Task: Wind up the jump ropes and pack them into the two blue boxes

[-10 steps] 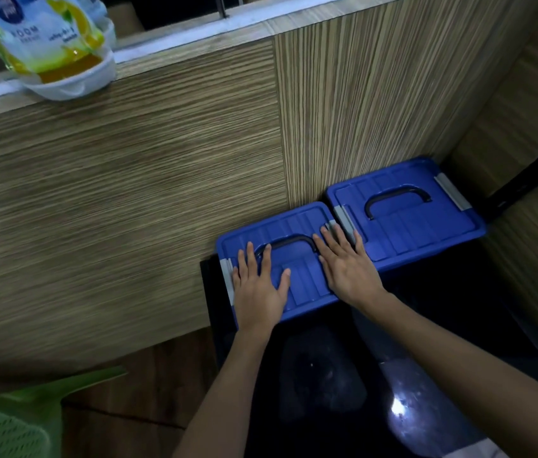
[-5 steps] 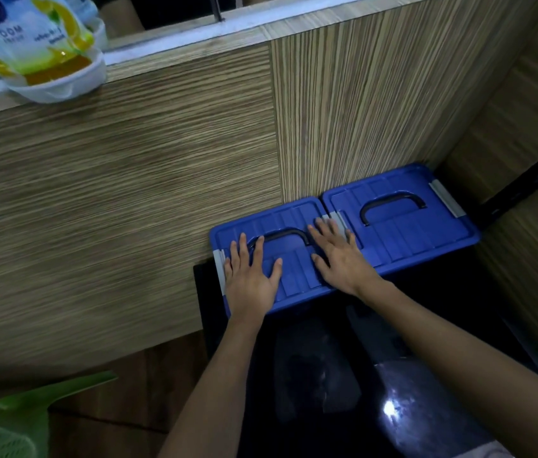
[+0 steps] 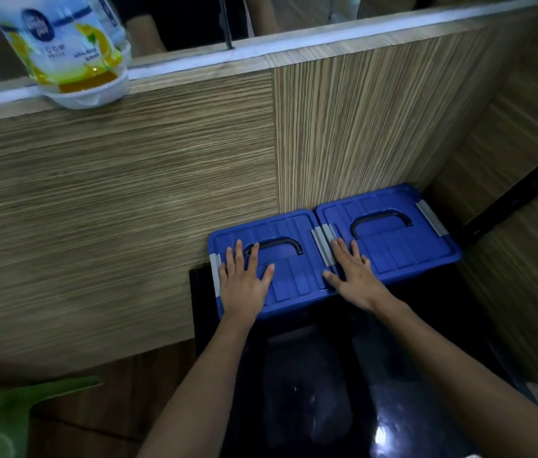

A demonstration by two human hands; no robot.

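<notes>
Presently, left hand (image 3: 242,281): palm down on the lid of the left blue box (image 3: 294,276), fingers spread and flat, gripping nothing; two fingertips lie over the near end of that box's black handle (image 3: 280,243).
Right hand (image 3: 353,276): flat on the lid of the right blue box (image 3: 403,249), at its near left corner; fingers spread, thumb reaching toward the seam between the two boxes, closed on nothing.
Blue boxes: side by side and touching, both lids shut, backed against the wood-grain wall panel (image 3: 129,209), sitting at the far edge of a glossy black surface (image 3: 409,375).
Latches: grey clips (image 3: 323,247) meet where the boxes join; another grey clip (image 3: 431,218) sits on the right box's far end, and one (image 3: 216,272) on the left box's outer end.
Jump ropes: none in sight with the lids closed.
Ledge above: a yellow-and-white air-freshener bottle (image 3: 69,51) stands on it.
Lower left corner: part of a green plastic basket (image 3: 0,421).
</notes>
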